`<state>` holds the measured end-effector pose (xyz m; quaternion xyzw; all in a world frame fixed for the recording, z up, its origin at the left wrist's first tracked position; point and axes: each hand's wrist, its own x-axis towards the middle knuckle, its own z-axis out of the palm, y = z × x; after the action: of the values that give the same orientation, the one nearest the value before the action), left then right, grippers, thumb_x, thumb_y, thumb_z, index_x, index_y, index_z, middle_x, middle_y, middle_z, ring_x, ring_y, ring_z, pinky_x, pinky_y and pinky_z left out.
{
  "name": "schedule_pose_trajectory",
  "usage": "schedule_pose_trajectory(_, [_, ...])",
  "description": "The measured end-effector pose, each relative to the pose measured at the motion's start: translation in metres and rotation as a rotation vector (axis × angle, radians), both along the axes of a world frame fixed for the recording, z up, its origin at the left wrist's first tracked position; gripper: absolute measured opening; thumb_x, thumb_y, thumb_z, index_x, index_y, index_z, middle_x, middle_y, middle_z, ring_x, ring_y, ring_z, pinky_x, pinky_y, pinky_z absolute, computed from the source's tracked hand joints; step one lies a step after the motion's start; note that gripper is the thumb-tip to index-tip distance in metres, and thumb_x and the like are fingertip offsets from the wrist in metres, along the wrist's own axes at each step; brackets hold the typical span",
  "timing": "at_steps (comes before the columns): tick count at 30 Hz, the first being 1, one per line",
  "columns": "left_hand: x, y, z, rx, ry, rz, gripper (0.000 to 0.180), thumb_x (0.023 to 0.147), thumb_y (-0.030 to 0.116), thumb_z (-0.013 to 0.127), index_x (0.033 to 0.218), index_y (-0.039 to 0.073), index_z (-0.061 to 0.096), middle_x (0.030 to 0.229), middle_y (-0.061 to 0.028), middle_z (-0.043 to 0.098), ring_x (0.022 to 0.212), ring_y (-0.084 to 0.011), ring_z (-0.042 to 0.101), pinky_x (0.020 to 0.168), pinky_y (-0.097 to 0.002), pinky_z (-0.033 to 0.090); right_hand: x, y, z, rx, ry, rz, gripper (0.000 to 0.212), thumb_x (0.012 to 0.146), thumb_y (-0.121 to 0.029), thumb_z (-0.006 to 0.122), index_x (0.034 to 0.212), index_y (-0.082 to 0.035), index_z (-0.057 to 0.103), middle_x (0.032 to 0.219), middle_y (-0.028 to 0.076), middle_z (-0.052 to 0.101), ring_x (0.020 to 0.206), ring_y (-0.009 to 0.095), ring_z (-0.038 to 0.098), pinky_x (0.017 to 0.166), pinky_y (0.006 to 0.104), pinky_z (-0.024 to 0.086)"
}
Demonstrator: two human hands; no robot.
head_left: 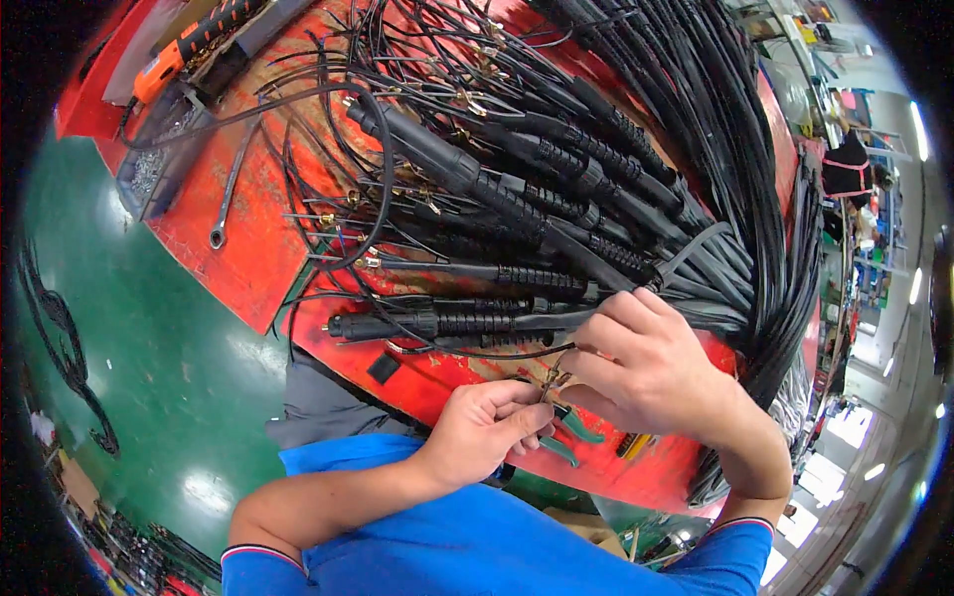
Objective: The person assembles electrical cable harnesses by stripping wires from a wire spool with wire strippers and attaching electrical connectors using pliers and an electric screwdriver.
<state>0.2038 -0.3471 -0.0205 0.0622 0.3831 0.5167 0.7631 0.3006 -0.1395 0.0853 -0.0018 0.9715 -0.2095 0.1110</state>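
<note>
My left hand [487, 422] is closed in a pinch near the front edge of the red table, its thumb and fingertips on the thin end of a black cable [497, 352]. Close beside it on the right, my right hand [646, 363] also has its fingers closed on this cable end. Small strands or a metal piece show between the two hands, too fine to make out. Under the hands lie pliers with green handles [581, 429], partly hidden. A yellow-handled tool [634, 445] rests to their right. Thick black cable assemblies [427, 323] with ribbed sleeves lie just beyond my hands.
The red table [234, 288] carries a large bundle of black cables [715, 109] on the right. A wrench [231, 189], an orange-and-black power tool [184, 55] and a bin of small metal parts [154, 159] are at the far left. Green floor [169, 348] lies left.
</note>
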Motion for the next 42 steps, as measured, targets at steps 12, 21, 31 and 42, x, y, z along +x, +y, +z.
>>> schedule_pose_trajectory(12, [0.0,-0.002,0.009,-0.005,-0.024,-0.022,0.025,0.106,0.026,0.065,0.108,0.002,0.072,0.087,-0.0021,0.072,0.072,-0.0064,0.064,0.065,-0.0242,0.054,0.024,-0.019,-0.024,0.02,0.246,-0.117,0.022,0.065,-0.02,0.079,0.081,-0.015,0.065,0.087,0.0,0.057,0.089,0.022,0.057,0.073,0.0374,0.046])
schedule_pose_trajectory(21, [-0.013,-0.001,0.011,-0.018,-0.044,-0.015,0.025,0.107,0.024,0.064,0.108,0.0,0.07,0.087,-0.0045,0.073,0.07,-0.0077,0.066,0.063,-0.0246,0.056,0.022,-0.017,-0.034,0.009,0.288,-0.086,0.021,0.067,-0.018,0.079,0.083,-0.012,0.067,0.087,0.001,0.057,0.09,0.023,0.058,0.075,0.0385,0.046])
schedule_pose_trajectory(31, [-0.06,0.016,0.009,0.02,0.15,-0.318,0.03,0.104,0.02,0.068,0.121,-0.004,0.068,0.085,-0.007,0.074,0.069,-0.0092,0.068,0.063,-0.0243,0.055,0.038,-0.013,-0.015,0.098,0.469,-0.232,0.025,0.071,-0.018,0.09,0.085,-0.012,0.07,0.089,0.003,0.066,0.085,0.023,0.065,0.07,0.0374,0.052])
schedule_pose_trajectory(42, [-0.054,0.021,0.021,0.081,0.396,-0.306,0.042,0.105,0.017,0.063,0.14,-0.006,0.057,0.081,-0.0042,0.07,0.066,-0.0064,0.06,0.061,-0.0242,0.052,0.056,-0.061,-0.042,0.127,0.544,-0.562,0.032,0.071,-0.013,0.087,0.1,-0.011,0.072,0.094,0.005,0.067,0.074,0.023,0.065,0.061,0.0362,0.053])
